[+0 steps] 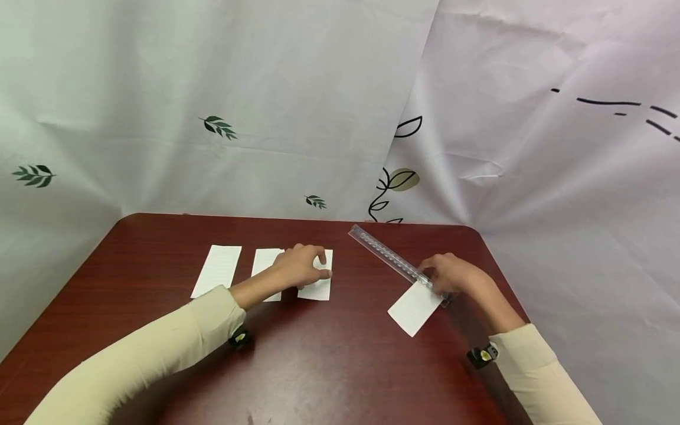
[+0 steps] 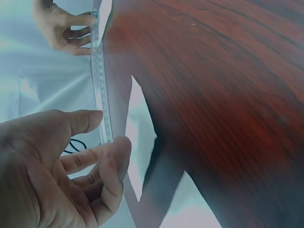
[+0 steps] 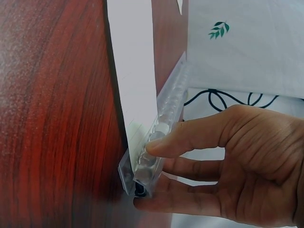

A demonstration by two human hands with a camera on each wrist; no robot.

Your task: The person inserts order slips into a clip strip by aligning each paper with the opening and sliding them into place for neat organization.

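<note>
My right hand point(image 1: 451, 273) grips the near end of a long clear plastic strip with a raised, ridged middle point(image 1: 390, 255). In the right wrist view, the thumb point(image 3: 159, 147) presses the ridged top and the other fingers come round its far side. A white paper slip point(image 1: 414, 310) lies with one end at the strip's near end, under the ridged part. My left hand point(image 1: 300, 265) hovers over the rightmost of three lined paper slips point(image 1: 321, 289), thumb and fingers apart with nothing between them. In the left wrist view, its fingertips overlap that slip's edge.
Two more white slips lie to the left: a middle slip point(image 1: 264, 260), partly hidden by my left hand and wrist, and a far-left slip point(image 1: 216, 271). All rest on a dark red wooden table point(image 1: 329, 360). A pale cloth with leaf prints point(image 1: 265, 88) hangs behind it.
</note>
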